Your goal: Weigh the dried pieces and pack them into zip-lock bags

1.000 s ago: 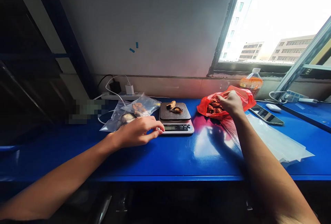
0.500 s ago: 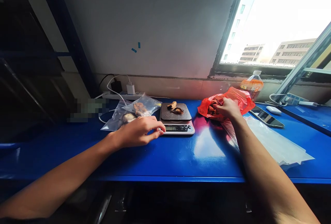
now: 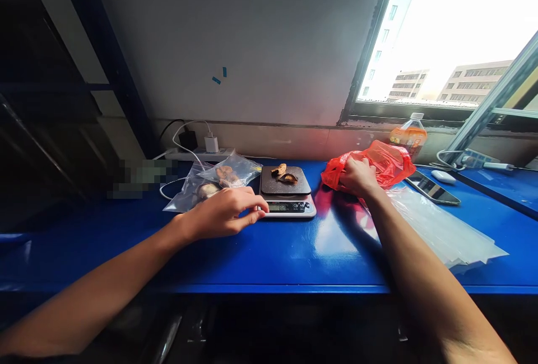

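My left hand (image 3: 229,211) lies at the left front corner of a kitchen scale (image 3: 311,211), thumb and forefinger a little apart, tips touching its edge. Two dried brown pieces (image 3: 288,178), resembling dried mushroom, rest on the scale's dark plate; the display is lit but hard to read. Behind my left hand are clear zip bags (image 3: 247,169) holding brown pieces and something whitish. My right hand (image 3: 359,176) reaches into a crumpled red plastic bag (image 3: 393,163); its fingertips are hidden there, as are the bag's contents.
A stack of clear flat bags (image 3: 445,235) lies right of my forearm, with a phone (image 3: 435,187) and a white earbud case (image 3: 443,177) behind. An orange-labelled bottle (image 3: 409,134) stands by the window. A power strip (image 3: 176,154) with chargers and cables runs along the wall.
My right hand has shifted slightly left and deeper into the red bag, covering the brown pieces seen there before. My left hand stays at the scale.
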`<control>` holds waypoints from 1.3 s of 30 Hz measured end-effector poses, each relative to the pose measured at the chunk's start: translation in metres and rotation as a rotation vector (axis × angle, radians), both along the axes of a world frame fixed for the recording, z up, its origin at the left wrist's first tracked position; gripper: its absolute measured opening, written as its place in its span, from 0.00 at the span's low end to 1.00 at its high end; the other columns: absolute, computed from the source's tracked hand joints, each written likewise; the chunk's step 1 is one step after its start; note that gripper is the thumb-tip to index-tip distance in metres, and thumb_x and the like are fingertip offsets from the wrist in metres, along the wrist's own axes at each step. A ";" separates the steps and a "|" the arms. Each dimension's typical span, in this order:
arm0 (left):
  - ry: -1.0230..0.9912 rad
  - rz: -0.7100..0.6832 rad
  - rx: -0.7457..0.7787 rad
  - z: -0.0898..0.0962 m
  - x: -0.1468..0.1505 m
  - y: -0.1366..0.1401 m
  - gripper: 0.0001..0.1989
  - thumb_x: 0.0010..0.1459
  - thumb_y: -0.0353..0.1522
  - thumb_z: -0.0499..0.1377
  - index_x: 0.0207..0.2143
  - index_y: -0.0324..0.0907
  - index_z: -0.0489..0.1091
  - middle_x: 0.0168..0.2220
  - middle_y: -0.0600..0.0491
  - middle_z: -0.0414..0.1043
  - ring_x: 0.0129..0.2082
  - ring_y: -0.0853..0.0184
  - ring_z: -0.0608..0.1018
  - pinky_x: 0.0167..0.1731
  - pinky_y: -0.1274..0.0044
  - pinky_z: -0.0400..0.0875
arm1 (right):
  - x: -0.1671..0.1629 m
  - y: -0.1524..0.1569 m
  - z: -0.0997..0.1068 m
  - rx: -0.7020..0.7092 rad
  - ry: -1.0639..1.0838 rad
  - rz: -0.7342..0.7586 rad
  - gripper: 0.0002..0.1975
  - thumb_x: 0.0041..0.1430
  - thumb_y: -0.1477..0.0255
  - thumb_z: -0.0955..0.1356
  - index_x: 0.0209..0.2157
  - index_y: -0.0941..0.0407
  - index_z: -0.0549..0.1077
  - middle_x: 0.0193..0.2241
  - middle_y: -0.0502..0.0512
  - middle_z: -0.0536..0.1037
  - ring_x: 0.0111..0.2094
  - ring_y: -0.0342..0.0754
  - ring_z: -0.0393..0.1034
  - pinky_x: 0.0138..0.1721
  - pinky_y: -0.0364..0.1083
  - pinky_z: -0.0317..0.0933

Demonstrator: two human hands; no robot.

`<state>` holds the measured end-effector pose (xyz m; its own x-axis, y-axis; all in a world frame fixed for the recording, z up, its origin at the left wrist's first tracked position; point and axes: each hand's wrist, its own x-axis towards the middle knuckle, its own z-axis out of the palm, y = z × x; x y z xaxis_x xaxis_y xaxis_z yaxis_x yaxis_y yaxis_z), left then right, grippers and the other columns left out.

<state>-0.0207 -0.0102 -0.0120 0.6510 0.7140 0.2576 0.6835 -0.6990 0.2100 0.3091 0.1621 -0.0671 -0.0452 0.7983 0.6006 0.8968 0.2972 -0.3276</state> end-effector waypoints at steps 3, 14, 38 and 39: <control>0.006 0.004 -0.001 0.000 0.000 0.000 0.11 0.62 0.32 0.53 0.40 0.41 0.74 0.35 0.50 0.74 0.32 0.67 0.75 0.36 0.76 0.69 | 0.005 -0.004 0.016 0.069 0.071 -0.105 0.06 0.47 0.73 0.65 0.31 0.57 0.67 0.31 0.59 0.70 0.37 0.52 0.63 0.42 0.55 0.59; 0.027 0.015 -0.041 -0.002 0.000 0.001 0.11 0.62 0.32 0.52 0.41 0.41 0.74 0.35 0.49 0.74 0.33 0.66 0.75 0.35 0.76 0.68 | -0.041 -0.062 0.068 0.304 0.383 0.228 0.12 0.52 0.74 0.64 0.41 0.55 0.67 0.31 0.53 0.76 0.29 0.45 0.70 0.34 0.46 0.63; 0.023 -0.003 -0.001 0.002 0.000 -0.003 0.11 0.63 0.32 0.52 0.41 0.41 0.74 0.35 0.49 0.74 0.35 0.66 0.75 0.37 0.75 0.68 | -0.081 -0.075 0.054 0.370 0.074 0.415 0.08 0.59 0.73 0.63 0.32 0.54 0.75 0.36 0.57 0.72 0.40 0.51 0.65 0.42 0.50 0.63; 0.023 -0.002 -0.004 0.002 0.001 -0.003 0.11 0.63 0.32 0.52 0.41 0.41 0.74 0.35 0.50 0.74 0.35 0.66 0.75 0.37 0.75 0.68 | -0.070 -0.072 0.059 0.400 0.129 0.370 0.08 0.58 0.75 0.63 0.33 0.55 0.74 0.35 0.57 0.72 0.39 0.50 0.66 0.42 0.50 0.62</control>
